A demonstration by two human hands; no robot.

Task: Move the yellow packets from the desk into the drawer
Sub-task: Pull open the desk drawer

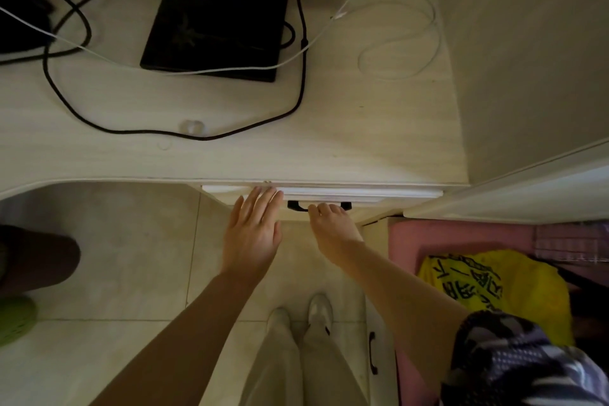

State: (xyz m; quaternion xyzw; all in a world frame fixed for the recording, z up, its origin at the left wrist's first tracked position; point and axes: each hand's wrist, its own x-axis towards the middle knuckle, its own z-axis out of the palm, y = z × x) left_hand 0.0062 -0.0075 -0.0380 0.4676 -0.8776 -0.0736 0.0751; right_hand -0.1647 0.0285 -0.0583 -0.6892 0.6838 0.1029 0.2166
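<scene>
Right hand [333,227] curled on the black handle [318,206] of the near-shut drawer [329,193]; left hand [252,231] spread flat against its front. No yellow packets visible on the surface [296,142]. Best pushed evenly, straight in.

Both your arms reach forward and down, bare to the wrists, with a patterned short sleeve [527,362] showing at your right shoulder. Your left hand [252,231] is flat, back up, fingers straight and held close together, the fingertips touching the white drawer front [329,192]. Your right hand [333,224] sits just beside it, wrist bent down, its fingers curled onto the black drawer handle [296,206]. Your legs and white shoes [308,313] stand below, between your forearms.
</scene>
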